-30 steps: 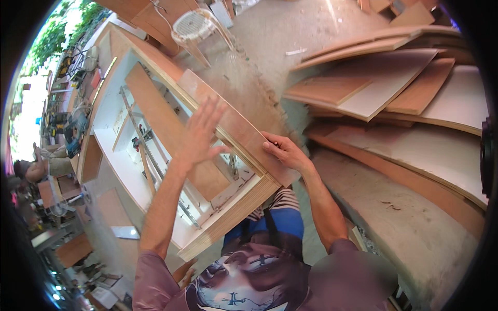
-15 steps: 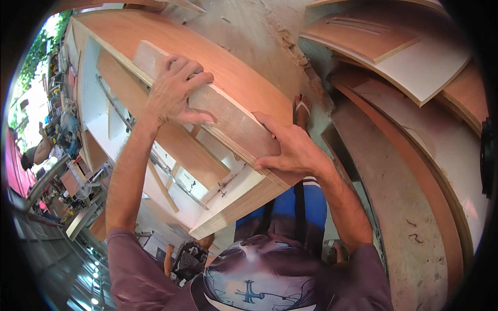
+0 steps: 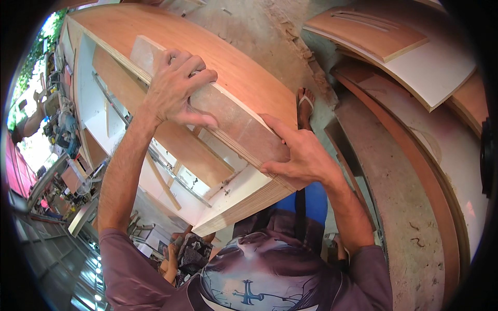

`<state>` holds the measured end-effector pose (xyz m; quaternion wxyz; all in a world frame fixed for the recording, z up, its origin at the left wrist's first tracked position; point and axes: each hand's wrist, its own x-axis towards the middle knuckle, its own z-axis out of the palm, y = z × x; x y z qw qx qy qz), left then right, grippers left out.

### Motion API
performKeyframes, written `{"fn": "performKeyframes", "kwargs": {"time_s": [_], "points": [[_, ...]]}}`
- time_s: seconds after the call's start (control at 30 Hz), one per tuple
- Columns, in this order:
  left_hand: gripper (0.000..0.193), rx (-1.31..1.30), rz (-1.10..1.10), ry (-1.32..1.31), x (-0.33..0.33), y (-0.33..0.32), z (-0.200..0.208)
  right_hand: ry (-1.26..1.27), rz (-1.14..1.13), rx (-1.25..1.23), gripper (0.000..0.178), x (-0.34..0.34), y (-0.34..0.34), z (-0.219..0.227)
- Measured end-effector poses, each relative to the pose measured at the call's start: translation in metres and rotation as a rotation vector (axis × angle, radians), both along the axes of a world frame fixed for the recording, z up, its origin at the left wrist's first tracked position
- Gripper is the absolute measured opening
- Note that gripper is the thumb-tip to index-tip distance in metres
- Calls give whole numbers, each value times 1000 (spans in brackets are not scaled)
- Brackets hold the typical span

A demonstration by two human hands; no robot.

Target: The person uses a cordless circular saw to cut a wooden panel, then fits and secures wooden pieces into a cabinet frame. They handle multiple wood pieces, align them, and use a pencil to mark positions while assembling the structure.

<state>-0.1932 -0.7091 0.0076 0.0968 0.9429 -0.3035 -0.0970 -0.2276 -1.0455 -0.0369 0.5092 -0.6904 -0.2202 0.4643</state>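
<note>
1. The person is pressing a pale beige, flat rectangular plywood strip (image 3: pixel 218 111) against the top front edge of a large cabinet carcass of reddish-brown plywood with white inner faces (image 3: pixel 249 72). The strip is lying along that edge, running from the upper left down toward the near corner.

2. The left hand (image 3: pixel 174 88) is clamping over the far part of the strip, its fingers curling across the upper face and its thumb pressing on the side face.

3. The right hand (image 3: pixel 301 155) is gripping the near end of the strip, fingers spreading along its face and the palm bearing on the cabinet's corner.

4. Judging by this, the step in hand seems to be seating and lining up the strip flush with the cabinet's edge; nothing fastening it is showing in the picture.

5. The next move probably calls for keeping both ends pressed firmly while checking that the strip's edges are sitting even with the cabinet's, since a slip at either end could skew it.

6. Inside the cabinet, metal drawer runners (image 3: pixel 161 160) are running along the white panel.

7. To the right, curved-looking sheets of brown and white board (image 3: pixel 415 78) are leaning in a stack above the dusty concrete floor (image 3: pixel 399 217), and a foot in a sandal (image 3: pixel 306 103) is standing just beyond the cabinet.
</note>
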Motion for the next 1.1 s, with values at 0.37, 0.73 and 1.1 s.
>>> {"fn": "performKeyframes", "kwargs": {"time_s": [0.37,0.73,1.1], "points": [[84,-50,-19,26,3,4,-2,-17,7,-23,102,3,4,7],[86,-25,-20,31,3,9,-1,-19,-46,21,105,-1,3,2],[84,-55,3,52,3,7,-1,-42,-45,37,104,-2,2,0]]}}
